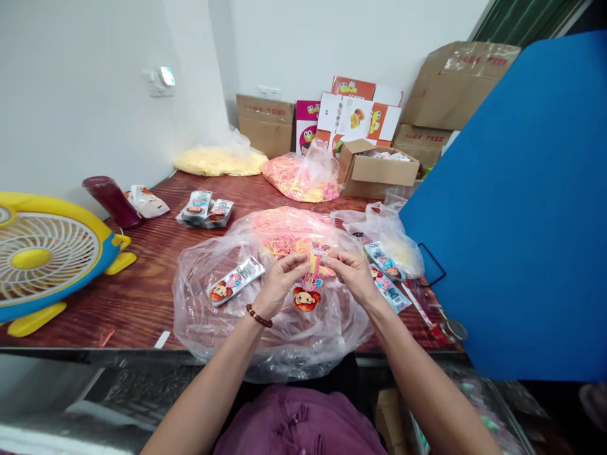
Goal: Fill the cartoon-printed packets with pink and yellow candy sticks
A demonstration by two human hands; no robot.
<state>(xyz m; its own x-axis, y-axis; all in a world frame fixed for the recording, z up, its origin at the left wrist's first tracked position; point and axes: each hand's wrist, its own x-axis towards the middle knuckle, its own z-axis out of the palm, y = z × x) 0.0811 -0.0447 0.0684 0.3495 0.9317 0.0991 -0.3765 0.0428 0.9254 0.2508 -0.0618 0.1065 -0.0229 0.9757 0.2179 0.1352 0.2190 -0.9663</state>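
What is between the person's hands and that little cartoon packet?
Nothing visible. The left hand and right hand both pinch the packet near its top, above the clear plastic bag of shredded paper.

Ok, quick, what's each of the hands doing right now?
Left hand: closed, pinching the cartoon packet.
Right hand: closed, pinching the same packet near its top.

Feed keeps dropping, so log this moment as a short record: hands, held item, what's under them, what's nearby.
left hand: grips the cartoon packet from the left
right hand: grips the same packet's top
cartoon packet: upright, over the clear bag
clear bag: on the wooden table, pink and yellow shreds inside
loose packet: lying on the bag, left of the hands
nearby: yellow fan left, blue board right
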